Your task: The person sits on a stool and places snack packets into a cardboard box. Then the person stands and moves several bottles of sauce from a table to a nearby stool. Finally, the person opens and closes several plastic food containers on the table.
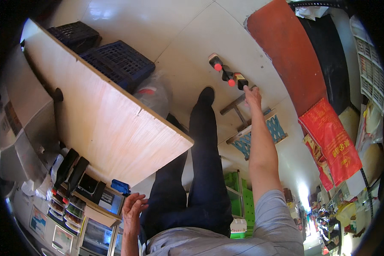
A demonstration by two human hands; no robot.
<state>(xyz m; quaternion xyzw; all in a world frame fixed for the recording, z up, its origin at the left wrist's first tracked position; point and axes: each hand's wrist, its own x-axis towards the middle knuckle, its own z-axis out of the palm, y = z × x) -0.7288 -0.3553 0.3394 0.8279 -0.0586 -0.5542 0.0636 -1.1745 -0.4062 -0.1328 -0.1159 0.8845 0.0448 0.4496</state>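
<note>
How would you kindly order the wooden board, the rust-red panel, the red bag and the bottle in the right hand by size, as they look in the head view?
1. Wooden board
2. Rust-red panel
3. Red bag
4. Bottle in the right hand

This is apparent size only.

Tiled floor (187, 47) — red-capped bottles (215, 61), navy crates (123, 64), stool (242, 144)
</note>
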